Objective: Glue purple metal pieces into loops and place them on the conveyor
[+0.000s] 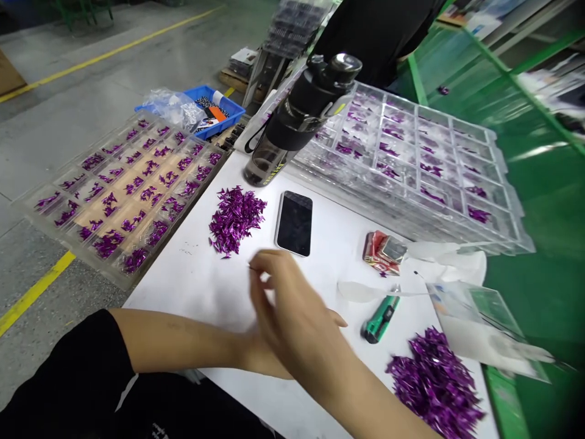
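Observation:
My right hand (292, 305) is over the white tabletop, thumb and fingertips brought together in a pinch. A tiny dark tip shows at the fingers; what it belongs to is too small to make out. Beneath it, my left hand (337, 317) is mostly covered, with only a fingertip showing on the far side. Beyond the hands lies a loose pile of shiny purple pointed pieces (236, 219), beside a dark-screened phone (295, 222). A larger pile of purple pieces (434, 384) is at the lower right.
A green utility knife (381, 318) and a red box (381, 252) lie right of my hands. A dark bottle (297, 119) stands behind the phone. Compartment trays of purple pieces (121, 189) flank the table, with stacked clear trays (411, 146) and a blue bin (233, 113) behind.

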`<move>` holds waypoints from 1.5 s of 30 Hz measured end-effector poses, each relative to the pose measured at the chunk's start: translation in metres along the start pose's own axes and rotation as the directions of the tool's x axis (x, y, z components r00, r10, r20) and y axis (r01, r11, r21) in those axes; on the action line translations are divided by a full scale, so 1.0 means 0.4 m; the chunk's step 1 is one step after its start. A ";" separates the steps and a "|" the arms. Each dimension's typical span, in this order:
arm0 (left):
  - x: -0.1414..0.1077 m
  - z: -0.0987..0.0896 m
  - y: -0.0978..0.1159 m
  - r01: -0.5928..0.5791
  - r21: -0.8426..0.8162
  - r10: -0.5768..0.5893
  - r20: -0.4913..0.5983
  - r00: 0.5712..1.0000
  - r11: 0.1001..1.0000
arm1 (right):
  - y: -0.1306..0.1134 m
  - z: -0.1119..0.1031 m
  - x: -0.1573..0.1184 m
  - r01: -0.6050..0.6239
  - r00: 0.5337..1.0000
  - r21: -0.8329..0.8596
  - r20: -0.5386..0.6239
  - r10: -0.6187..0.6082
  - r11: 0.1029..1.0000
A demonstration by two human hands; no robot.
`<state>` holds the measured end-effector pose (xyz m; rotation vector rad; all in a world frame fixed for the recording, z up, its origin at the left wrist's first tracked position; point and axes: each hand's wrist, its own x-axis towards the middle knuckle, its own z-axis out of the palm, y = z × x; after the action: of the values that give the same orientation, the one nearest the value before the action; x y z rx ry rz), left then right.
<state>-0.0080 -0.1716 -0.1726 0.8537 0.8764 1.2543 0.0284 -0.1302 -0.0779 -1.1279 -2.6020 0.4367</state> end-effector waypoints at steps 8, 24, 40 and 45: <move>0.037 0.008 0.063 0.310 -0.286 -0.332 -0.031 0.943 0.907 | 0.240 -0.033 -0.200 -0.427 0.776 0.593 -0.147 0.613 0.683; 0.018 0.027 0.069 0.196 0.064 -0.191 -0.076 0.979 0.979 | 0.240 0.046 -0.269 -0.370 0.680 0.697 -0.247 0.691 0.614; 0.030 0.022 0.089 0.260 -0.087 -0.267 -0.084 0.960 0.962 | 0.266 0.069 -0.271 -0.395 0.686 0.683 -0.226 0.692 0.615; 0.028 0.023 0.089 0.278 -0.069 -0.283 -0.069 0.957 0.958 | 0.266 0.074 -0.270 -0.387 0.752 0.562 -0.267 0.603 0.731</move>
<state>-0.0133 -0.1569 -0.1375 0.6117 0.9818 1.0637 0.1591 -0.1458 -0.1588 -1.5306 -1.6342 0.7839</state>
